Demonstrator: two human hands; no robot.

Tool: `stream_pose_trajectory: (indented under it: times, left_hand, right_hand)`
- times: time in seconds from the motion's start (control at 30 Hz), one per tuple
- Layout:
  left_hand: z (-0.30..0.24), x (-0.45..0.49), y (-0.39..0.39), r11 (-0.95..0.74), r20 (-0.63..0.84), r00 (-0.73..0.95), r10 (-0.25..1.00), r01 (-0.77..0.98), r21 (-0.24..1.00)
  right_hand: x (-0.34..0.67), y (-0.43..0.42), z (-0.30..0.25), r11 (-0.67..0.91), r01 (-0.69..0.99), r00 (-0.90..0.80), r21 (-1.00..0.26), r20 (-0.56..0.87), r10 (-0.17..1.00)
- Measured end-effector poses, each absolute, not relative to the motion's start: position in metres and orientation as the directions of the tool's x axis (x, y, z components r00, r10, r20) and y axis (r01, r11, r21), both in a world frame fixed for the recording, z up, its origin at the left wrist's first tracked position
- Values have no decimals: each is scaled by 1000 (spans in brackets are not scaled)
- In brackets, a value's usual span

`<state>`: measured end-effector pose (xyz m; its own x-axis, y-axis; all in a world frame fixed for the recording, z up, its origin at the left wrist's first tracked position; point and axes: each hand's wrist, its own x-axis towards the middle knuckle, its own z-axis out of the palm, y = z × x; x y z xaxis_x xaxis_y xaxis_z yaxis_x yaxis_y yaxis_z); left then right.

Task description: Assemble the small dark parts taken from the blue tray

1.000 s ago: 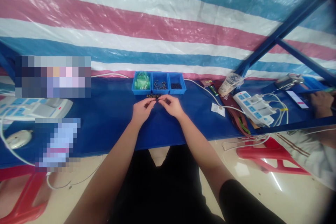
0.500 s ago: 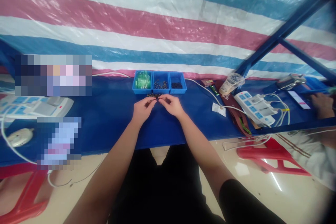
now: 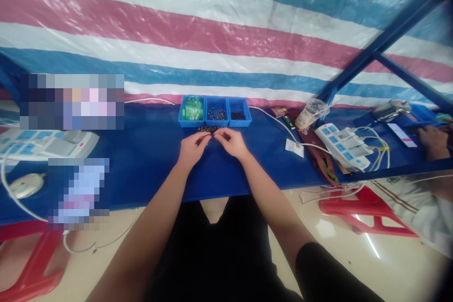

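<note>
Since a tiny dark piece was apparently pinched between fingertips of the left hand and right hand, just short of small parts heaped on the counter before the blue bins, it risked being lost among that heap if either grip was slackened.

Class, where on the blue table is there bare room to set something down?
Bare: the patch between left power strip and left hand, and the one between right hand and white packet. Crowded: around the cup and right power strip, and where small pieces lie before the blue trays.
</note>
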<state>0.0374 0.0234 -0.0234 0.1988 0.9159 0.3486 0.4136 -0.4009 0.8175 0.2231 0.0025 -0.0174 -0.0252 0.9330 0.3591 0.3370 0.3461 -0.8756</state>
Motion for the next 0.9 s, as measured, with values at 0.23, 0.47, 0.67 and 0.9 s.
stream_pose_trajectory:
  times: [0.23, 0.47, 0.67, 0.9]
  left_hand:
    - [-24, 37, 24, -414, 357, 210, 910, 436, 799]
    - [-23, 37, 23, -416, 350, 227, 909, 431, 801]
    - [-22, 38, 23, -371, 315, 197, 928, 422, 827]
    - [-22, 37, 22, -383, 324, 206, 923, 428, 818]
  right_hand:
    - [223, 3, -15, 332, 302, -22, -894, 342, 940]
    - [222, 3, -14, 332, 269, -24, -904, 338, 941]
    - [222, 4, -17, 335, 280, -17, -900, 344, 939]
    - [222, 3, -15, 344, 317, -2, -884, 362, 932]
